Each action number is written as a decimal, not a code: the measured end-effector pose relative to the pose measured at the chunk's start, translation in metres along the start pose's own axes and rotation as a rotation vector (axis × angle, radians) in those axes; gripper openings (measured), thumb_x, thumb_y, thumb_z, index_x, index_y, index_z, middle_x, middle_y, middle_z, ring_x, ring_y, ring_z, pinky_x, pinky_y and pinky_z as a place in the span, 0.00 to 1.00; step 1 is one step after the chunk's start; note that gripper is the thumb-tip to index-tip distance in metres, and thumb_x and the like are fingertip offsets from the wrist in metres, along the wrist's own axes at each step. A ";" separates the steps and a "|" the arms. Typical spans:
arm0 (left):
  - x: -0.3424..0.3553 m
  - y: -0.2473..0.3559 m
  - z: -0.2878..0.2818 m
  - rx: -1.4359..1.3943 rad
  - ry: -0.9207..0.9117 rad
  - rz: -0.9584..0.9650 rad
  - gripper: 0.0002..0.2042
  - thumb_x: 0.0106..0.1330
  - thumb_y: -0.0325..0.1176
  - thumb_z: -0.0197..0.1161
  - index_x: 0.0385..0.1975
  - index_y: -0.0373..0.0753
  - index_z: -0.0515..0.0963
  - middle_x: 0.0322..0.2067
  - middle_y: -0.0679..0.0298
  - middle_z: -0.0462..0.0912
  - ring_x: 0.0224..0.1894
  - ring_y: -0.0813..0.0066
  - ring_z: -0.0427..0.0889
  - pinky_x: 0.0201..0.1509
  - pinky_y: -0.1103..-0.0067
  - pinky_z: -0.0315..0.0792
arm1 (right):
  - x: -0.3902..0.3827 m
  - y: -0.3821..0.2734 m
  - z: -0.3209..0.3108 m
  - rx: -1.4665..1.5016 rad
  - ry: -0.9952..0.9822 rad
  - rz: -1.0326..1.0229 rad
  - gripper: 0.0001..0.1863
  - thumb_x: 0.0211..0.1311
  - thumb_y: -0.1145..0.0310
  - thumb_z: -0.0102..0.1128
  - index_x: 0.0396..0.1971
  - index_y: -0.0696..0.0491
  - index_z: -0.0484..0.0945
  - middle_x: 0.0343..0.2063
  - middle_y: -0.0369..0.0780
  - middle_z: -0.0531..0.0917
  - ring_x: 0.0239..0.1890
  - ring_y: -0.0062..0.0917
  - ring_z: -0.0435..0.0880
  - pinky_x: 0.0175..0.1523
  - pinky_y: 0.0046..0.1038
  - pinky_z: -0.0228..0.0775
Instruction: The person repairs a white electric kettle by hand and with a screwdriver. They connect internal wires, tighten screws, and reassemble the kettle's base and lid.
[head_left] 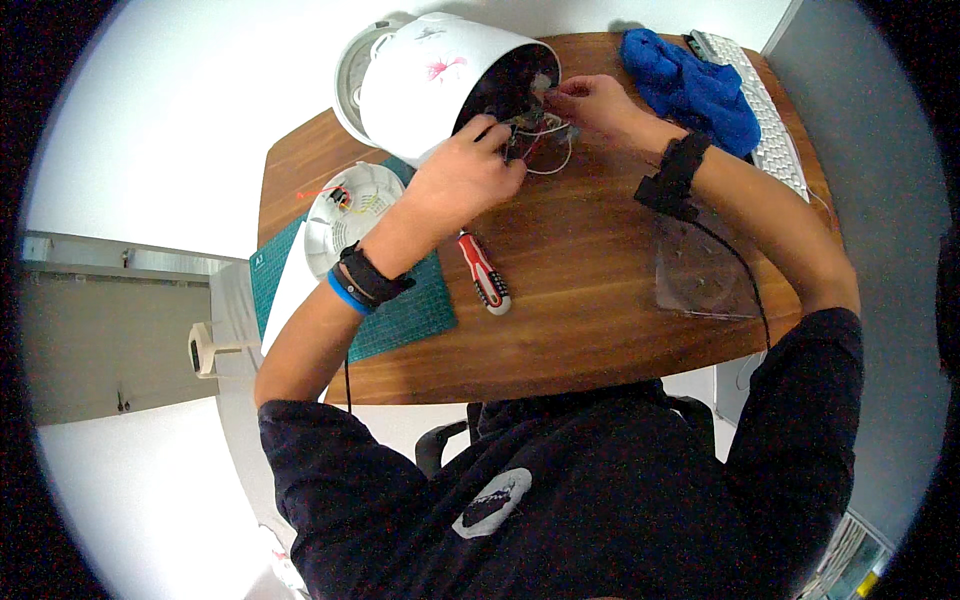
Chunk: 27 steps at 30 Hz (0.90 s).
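A white appliance housing (408, 85) with a pink flower print lies on its side at the back, its dark open end facing right. Loose wires and small parts (543, 140) hang from that opening. My left hand (462, 178) is at the lower rim, fingers curled among the wires; what it holds is hidden. My right hand (610, 112) reaches into the opening from the right with fingertips pinched on something too small to name. Below my left hand lies a red-and-white screwdriver (483, 270). A white round cover (340, 235) with small wired parts sits to the left.
A green cutting mat (420, 310) lies at the left. A bunched blue cloth (700, 100) and a white keyboard (775, 160) line the right back. A clear plastic piece (700, 280) is under my right forearm on the wooden desk (560, 330). A grey partition (880, 220) borders the right.
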<state>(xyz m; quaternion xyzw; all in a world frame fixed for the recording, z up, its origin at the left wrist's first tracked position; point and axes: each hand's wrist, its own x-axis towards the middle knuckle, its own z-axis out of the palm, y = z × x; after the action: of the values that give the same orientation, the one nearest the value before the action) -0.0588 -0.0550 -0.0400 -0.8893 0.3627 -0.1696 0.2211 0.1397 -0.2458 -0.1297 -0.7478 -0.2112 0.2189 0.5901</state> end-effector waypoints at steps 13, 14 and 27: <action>-0.005 0.009 0.000 -0.038 -0.051 -0.077 0.12 0.56 0.35 0.64 0.39 0.45 0.86 0.32 0.61 0.84 0.52 0.58 0.81 0.56 0.69 0.79 | 0.008 0.010 0.005 -0.039 0.041 -0.035 0.12 0.67 0.69 0.72 0.47 0.56 0.90 0.37 0.36 0.91 0.36 0.19 0.86 0.41 0.25 0.80; -0.006 0.009 -0.001 -0.041 -0.048 -0.068 0.12 0.56 0.35 0.64 0.39 0.45 0.86 0.32 0.61 0.84 0.53 0.58 0.81 0.57 0.69 0.79 | 0.012 0.009 0.005 -0.018 0.052 -0.027 0.11 0.66 0.66 0.74 0.44 0.54 0.91 0.34 0.36 0.91 0.33 0.19 0.86 0.39 0.27 0.81; 0.021 0.041 -0.002 0.035 -0.125 -0.059 0.08 0.59 0.36 0.64 0.22 0.48 0.89 0.29 0.64 0.90 0.51 0.61 0.81 0.63 0.66 0.68 | 0.038 0.008 0.010 -0.354 0.430 -0.297 0.17 0.62 0.57 0.78 0.38 0.58 0.91 0.28 0.39 0.91 0.28 0.18 0.86 0.34 0.28 0.79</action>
<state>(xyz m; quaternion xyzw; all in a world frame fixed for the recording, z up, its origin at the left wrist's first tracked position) -0.0689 -0.0967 -0.0565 -0.9043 0.3189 -0.1265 0.2539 0.1650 -0.2180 -0.1422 -0.8291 -0.2235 -0.0727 0.5074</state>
